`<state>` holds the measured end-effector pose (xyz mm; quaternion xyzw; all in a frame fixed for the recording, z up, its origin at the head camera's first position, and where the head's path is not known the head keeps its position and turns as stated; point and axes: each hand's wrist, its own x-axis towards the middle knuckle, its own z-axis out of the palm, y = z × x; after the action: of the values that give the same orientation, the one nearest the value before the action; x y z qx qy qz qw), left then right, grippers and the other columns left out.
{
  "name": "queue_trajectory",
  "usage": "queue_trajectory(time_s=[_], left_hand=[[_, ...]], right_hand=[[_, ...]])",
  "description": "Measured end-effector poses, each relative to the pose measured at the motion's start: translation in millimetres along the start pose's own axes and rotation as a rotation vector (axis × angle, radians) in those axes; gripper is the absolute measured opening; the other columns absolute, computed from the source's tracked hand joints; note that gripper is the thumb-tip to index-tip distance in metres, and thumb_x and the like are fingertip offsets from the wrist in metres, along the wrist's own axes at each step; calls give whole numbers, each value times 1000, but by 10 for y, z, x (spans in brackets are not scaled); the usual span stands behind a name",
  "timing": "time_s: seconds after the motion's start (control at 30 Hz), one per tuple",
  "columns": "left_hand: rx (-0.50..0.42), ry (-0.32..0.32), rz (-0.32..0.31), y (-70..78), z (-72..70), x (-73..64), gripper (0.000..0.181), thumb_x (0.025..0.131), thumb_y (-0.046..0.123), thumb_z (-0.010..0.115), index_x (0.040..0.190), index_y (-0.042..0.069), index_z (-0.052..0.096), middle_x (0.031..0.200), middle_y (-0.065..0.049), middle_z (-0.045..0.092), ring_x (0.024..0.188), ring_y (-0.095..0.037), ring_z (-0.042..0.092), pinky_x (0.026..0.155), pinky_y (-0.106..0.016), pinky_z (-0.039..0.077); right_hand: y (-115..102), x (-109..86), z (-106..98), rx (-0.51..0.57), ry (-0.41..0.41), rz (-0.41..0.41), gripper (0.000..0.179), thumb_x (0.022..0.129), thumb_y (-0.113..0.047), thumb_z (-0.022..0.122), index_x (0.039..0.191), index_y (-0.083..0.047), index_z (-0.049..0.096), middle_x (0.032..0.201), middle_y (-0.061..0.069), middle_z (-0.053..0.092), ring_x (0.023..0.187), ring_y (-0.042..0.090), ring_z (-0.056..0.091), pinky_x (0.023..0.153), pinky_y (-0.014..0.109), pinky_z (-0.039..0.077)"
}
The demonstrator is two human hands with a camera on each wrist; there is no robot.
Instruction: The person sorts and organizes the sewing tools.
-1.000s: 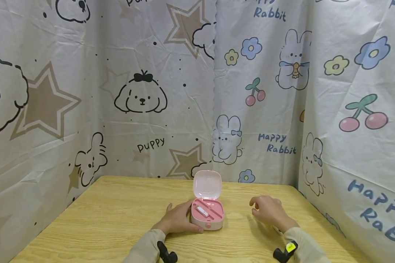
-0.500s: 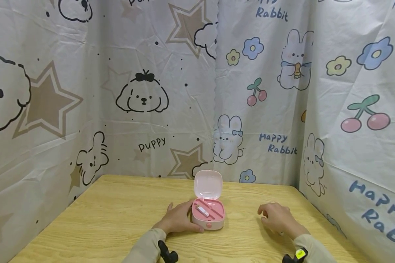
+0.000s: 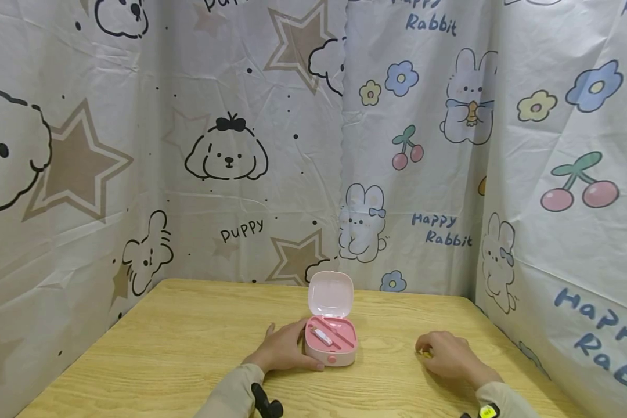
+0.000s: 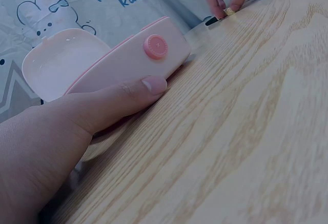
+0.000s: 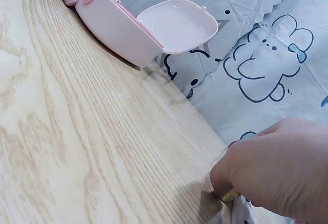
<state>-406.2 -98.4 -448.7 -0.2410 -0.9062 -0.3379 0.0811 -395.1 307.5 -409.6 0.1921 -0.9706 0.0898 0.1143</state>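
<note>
A pink box [image 3: 330, 342] stands on the table with its pale lid [image 3: 331, 295] raised. Its pink tray has a diagonal slot, and a small white stick-like piece [image 3: 321, 335] lies in it. My left hand [image 3: 283, 346] holds the box from the left side, thumb along the front near the round pink button [image 4: 156, 46]. Away to the right, low at the table, my right hand [image 3: 448, 357] pinches a small gold-coloured thing [image 4: 229, 12], mostly hidden by the fingers. Beside it show a dark piece [image 4: 211, 21] and a white piece [image 5: 241, 211]; their kinds are unclear.
The wooden table [image 3: 198, 325] spreads around the box. Printed curtains [image 3: 303, 145] hang behind it and along both sides. Each forearm wears a black wrist mount, like the left one [image 3: 266, 402].
My right hand has moved right and lower toward the near right of the table, and something gold-coloured now shows at its fingertips. The left hand and box have stayed in place.
</note>
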Motion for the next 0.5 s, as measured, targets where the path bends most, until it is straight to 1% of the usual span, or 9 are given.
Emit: queue_trajectory(time_s=[0.1,0.23,0.5], left_hand=[[-6,-3,0,6,-3,-2,111,62,77,84,156,34,46,151,12,52,142,-22,44,108,-82,-1],[-6,-4,0,21,-13,-10,111,62,76,85,156,32,46,152,11,51,142,-23,44,108,-82,-1],[-6,-2,0,6,-7,-5,111,62,77,85,156,33,46,152,12,51,142,-22,44,108,-82,-1]], right_hand=[[15,-8,12,-11,9,4,27,74,-3,76,89,-26,74,82,-11,59,76,11,54,63,49,46],[15,-24,9,-18,21,0,26,76,-3,76,85,-26,72,79,-12,56,73,11,51,61,46,44],[20,-32,8,-21,22,2,25,78,-5,77,78,-28,68,76,-11,55,74,14,51,62,49,44]])
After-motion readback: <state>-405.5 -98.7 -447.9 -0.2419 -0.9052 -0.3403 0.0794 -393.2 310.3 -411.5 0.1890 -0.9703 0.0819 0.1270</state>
